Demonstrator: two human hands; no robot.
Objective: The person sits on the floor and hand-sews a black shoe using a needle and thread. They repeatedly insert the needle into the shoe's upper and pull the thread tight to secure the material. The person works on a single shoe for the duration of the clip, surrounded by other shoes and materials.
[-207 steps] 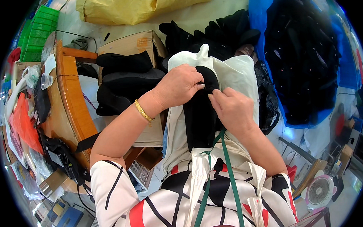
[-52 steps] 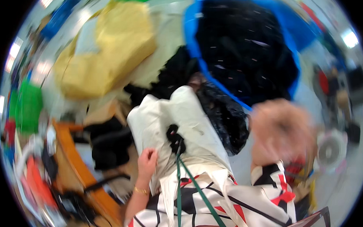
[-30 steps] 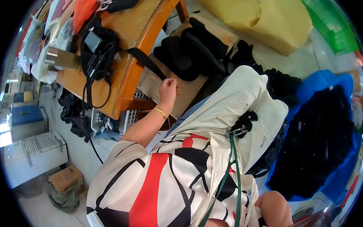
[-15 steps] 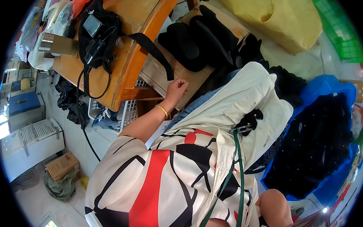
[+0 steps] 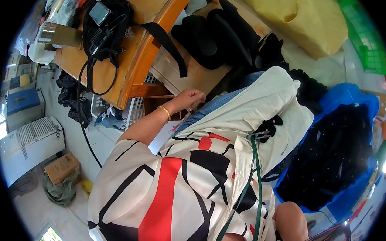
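My left hand (image 5: 189, 100), a yellow bangle on its wrist, is closed beside my left thigh, above the edge of the cardboard. The fingers curl inward; what they hold, if anything, I cannot make out. A white cloth (image 5: 247, 103) covers my lap over blue jeans (image 5: 209, 109). On the cloth lies a small black fabric piece (image 5: 267, 129), with a metal tool (image 5: 255, 137) on a green cord (image 5: 251, 178) beside it. My right hand is out of view; only a bare bent part of a limb (image 5: 291, 223) shows at the lower right.
Black padded pieces (image 5: 218, 39) lie on cardboard (image 5: 174, 74) ahead. At the left stands a wooden table (image 5: 144, 7) with a black bag (image 5: 103, 34) and a hanging strap. A blue sack (image 5: 343, 94) of black pieces is at my right; a white basket (image 5: 135, 114) sits under the table.
My left hand has moved slightly down and toward my thigh, away from the strap's end. Its fingers stay curled. The whole view has shifted slightly.
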